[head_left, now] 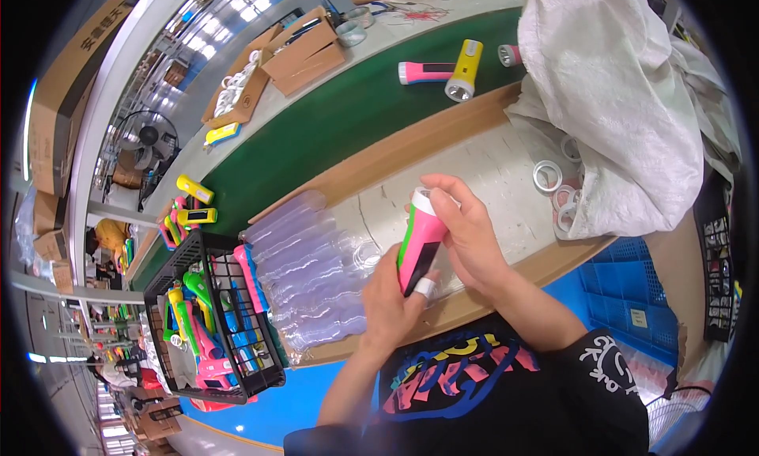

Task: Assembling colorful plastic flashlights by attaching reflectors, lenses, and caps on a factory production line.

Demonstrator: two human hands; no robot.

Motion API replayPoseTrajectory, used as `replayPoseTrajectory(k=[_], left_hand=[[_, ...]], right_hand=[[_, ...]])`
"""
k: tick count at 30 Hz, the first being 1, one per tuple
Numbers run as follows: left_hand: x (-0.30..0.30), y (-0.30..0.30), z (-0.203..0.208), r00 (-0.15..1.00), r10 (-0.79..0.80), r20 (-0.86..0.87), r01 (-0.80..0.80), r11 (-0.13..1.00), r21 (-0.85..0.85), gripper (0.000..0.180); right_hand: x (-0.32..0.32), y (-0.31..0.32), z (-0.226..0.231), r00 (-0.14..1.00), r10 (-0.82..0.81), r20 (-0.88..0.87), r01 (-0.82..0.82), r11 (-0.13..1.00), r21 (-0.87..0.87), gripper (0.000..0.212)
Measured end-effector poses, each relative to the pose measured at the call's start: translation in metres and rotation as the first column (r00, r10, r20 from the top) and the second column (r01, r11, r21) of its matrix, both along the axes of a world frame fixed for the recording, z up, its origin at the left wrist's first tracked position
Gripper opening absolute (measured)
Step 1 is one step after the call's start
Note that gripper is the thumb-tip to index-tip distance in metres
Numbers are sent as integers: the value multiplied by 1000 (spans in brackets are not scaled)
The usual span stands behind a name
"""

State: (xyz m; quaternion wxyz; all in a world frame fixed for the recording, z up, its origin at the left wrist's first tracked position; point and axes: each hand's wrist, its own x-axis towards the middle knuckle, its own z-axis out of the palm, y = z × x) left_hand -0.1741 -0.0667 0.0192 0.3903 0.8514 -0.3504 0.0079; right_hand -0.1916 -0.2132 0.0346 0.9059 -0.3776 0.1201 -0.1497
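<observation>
Green belt (316,140) runs across the far side, w/ a pale worktop (466,157) edged in cardboard on the near side. Big white woven sack (613,100) slumps over the R end of both. Black mesh crate (265,382) at L, tilted in view, w/ a jumble of multicolored torches inside. Clear plastic sleeves (304,270) lie in a row on the worktop, btwn crate & hands. Open carton (251,99) of white rings sits past the belt.

L hand (387,302) is wrapped round the lower barrel of a pink/black torch (421,239); R hand (474,239) has thumb & fingers closed on its white head, though exact fingertip contact is hard to make out. Torch is tilted, head up & away, held over the worktop just R of the sleeves.

On the belt: yellow torch (466,65) beside a pink torch (419,73), the two seemingly touching. Loose white ring (535,177) near the sack's edge. Smallest: white band (425,287) on L thumb.
</observation>
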Motion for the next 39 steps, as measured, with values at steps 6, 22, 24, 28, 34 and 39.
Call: replayPoseTrajectory(k=[6,22,24,28,34,39], left_hand=[[-23,5,21,227,-358,-906,-274,869,-412,41],[-40,-1,8,901,-211,-378,98,950,-297,51],[-22,-6,7,900,-66,-430,32,996,-86,50],[-18,-3,-9,889,-79,-450,23,991,-129,51],[-19,-3,0,577,-139,-805,-70,973,-218,49],[-35,-4,20,272,-198,-942,-118,964,-237,52]], right_hand=[[-1,-2,12,989,131,75,-138,985,104,35],[-22,-14,1,941,199,272,-176,978,-108,25],[-24,-10,-4,982,127,138,-95,972,-217,20],[-18,-7,-11,998,-33,51,38,993,-108,18],[-14,-19,-7,988,149,43,-154,963,219,25],[-16,-11,-4,987,110,118,-123,987,104,22]])
